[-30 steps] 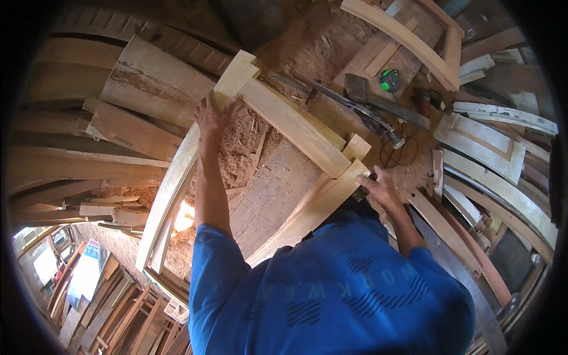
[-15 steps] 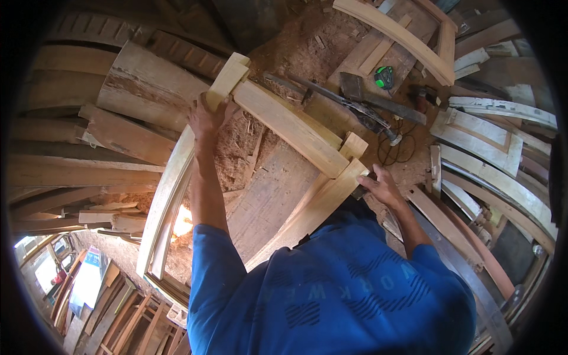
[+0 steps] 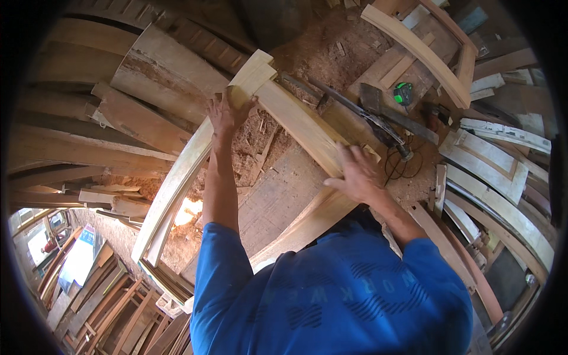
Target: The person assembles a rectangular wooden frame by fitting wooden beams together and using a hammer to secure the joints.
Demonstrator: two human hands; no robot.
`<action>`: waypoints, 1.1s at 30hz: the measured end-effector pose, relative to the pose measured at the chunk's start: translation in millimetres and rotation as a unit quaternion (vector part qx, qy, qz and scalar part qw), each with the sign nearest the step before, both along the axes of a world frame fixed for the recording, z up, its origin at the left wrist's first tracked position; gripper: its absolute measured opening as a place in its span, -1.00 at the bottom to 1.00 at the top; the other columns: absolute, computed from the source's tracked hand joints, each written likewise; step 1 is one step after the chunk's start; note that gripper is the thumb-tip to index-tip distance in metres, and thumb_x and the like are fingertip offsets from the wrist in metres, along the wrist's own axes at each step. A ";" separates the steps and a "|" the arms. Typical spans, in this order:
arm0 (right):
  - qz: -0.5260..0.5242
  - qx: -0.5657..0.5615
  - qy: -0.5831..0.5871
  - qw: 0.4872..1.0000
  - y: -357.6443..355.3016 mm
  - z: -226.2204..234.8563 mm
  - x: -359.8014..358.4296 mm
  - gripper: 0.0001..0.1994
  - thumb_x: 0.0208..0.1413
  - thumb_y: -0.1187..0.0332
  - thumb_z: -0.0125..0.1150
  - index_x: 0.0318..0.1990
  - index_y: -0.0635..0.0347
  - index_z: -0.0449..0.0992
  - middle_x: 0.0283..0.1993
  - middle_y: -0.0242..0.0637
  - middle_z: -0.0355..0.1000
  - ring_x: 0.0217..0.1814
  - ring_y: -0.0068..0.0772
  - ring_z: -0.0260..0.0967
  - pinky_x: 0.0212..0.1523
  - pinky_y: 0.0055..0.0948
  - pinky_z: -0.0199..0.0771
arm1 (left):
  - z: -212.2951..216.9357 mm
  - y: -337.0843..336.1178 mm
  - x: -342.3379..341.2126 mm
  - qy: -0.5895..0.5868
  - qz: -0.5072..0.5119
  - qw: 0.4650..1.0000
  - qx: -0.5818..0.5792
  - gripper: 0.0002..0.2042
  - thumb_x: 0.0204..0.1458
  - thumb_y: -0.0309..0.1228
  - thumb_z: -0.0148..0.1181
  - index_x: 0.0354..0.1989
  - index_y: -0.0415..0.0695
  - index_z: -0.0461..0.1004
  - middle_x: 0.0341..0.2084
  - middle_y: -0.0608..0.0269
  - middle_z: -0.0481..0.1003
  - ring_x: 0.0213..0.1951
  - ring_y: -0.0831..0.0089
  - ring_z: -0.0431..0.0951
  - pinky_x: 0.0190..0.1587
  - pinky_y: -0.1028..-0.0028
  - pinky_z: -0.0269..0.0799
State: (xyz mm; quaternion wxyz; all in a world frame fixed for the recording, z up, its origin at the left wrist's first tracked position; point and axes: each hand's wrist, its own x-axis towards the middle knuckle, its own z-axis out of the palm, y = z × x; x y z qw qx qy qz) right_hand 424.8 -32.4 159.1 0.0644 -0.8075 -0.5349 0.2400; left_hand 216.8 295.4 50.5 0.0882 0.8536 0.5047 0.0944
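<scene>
The person's blue shirt point(image 3: 331, 290) was nearest, and beside it ran the near rail point(image 3: 316, 222) of a pale wooden frame point(image 3: 284, 109). The rail led to a corner under the right hand point(image 3: 359, 173). That hand's grip was spread, the palm resting over the corner and the thumb well apart from the fingers.

From there the crosspiece point(image 3: 305, 131) slanted away to the left rail point(image 3: 174, 183). The left hand point(image 3: 228, 113) straddled that rail just short of the joint, its grip pinching the wood between thumb and fingers. The frame thus lay between both hands, above a worn board point(image 3: 272, 180); whether it touched the board could not be told.

The step in hand seemed to be steadying or seating the joints. The next move would call for the left corner held firm and even pressure at the right one.

Beyond the crosspiece lay a metal bar point(image 3: 346, 105), a black cable point(image 3: 421, 164) and a green tape measure point(image 3: 403, 93); farther off was a curved timber point(image 3: 414, 52).
</scene>
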 end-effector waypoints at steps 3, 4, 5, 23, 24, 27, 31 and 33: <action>0.036 -0.033 0.008 0.999 23.6 -14.1 -9.3 -0.03 -0.11 0.07 0.58 0.37 0.46 0.19 0.23 0.24 0.33 0.29 0.25 0.31 0.31 0.01 0.30 | -3.6 2.3 -3.7 -0.024 0.006 0.999 -0.020 -0.08 -0.14 0.41 0.32 0.31 0.03 0.39 0.16 -0.24 0.43 0.25 -0.19 0.35 0.36 -0.12 0.11; 0.038 -0.027 0.019 0.999 29.5 -18.5 -6.0 -0.02 -0.12 0.08 0.58 0.36 0.46 0.18 0.21 0.24 0.34 0.28 0.26 0.32 0.31 0.01 0.31 | -2.9 5.0 -4.5 -0.031 0.007 0.999 -0.034 -0.08 -0.15 0.43 0.32 0.30 0.03 0.40 0.14 -0.23 0.44 0.25 -0.19 0.35 0.34 -0.14 0.12; 0.040 -0.039 0.026 0.998 28.8 -24.1 -5.7 -0.02 -0.12 0.08 0.58 0.36 0.46 0.18 0.21 0.24 0.34 0.28 0.26 0.32 0.31 0.01 0.31 | -9.0 3.2 -8.8 -0.024 0.010 0.999 -0.045 -0.08 -0.15 0.43 0.32 0.30 0.03 0.40 0.14 -0.23 0.44 0.25 -0.19 0.35 0.34 -0.14 0.12; 0.041 -0.063 0.119 0.990 60.3 -40.2 23.0 -0.01 -0.18 -0.02 0.59 0.28 0.48 0.20 0.24 0.25 0.32 0.31 0.25 0.31 0.31 0.03 0.32 | 71.4 -309.5 17.6 -0.156 -0.168 0.896 -0.381 -0.39 -0.02 -0.19 0.45 0.25 -0.04 0.47 0.01 -0.01 0.49 0.06 -0.05 0.46 0.22 0.10 0.39; 0.043 -0.064 0.119 0.990 61.1 -44.4 24.5 -0.01 -0.18 -0.02 0.59 0.28 0.48 0.20 0.24 0.25 0.32 0.31 0.25 0.31 0.31 0.03 0.32 | 73.6 -307.7 21.7 -0.181 -0.183 0.897 -0.359 -0.41 -0.01 -0.21 0.44 0.25 -0.03 0.48 0.00 0.00 0.49 0.05 -0.04 0.46 0.20 0.09 0.41; 0.077 -0.029 0.138 0.987 64.0 -59.9 34.9 -0.05 -0.11 0.01 0.57 0.28 0.49 0.20 0.24 0.29 0.32 0.32 0.27 0.29 0.30 0.02 0.31 | 71.6 -319.4 35.2 -0.183 -0.170 0.890 -0.381 -0.44 0.01 -0.28 0.41 0.22 -0.08 0.46 0.08 -0.04 0.46 0.15 -0.10 0.41 0.31 0.05 0.28; 0.091 -0.013 0.203 0.975 69.4 -67.4 45.5 -0.14 -0.02 0.07 0.53 0.26 0.51 0.22 0.18 0.32 0.35 0.30 0.26 0.32 0.29 -0.02 0.31 | 56.6 -337.0 47.1 -0.200 -0.147 0.919 -0.307 -0.54 0.00 -0.31 0.39 0.12 -0.07 0.53 0.05 0.00 0.46 0.11 -0.06 0.42 0.24 0.04 0.31; 0.094 -0.014 0.214 0.972 74.3 -58.0 46.2 -0.16 0.00 0.08 0.52 0.25 0.51 0.23 0.16 0.32 0.36 0.29 0.26 0.33 0.30 -0.03 0.31 | 55.8 -337.6 52.9 -0.201 -0.123 0.931 -0.280 -0.62 -0.01 -0.38 0.35 0.04 -0.08 0.56 -0.01 0.01 0.47 0.03 -0.02 0.43 0.15 0.05 0.34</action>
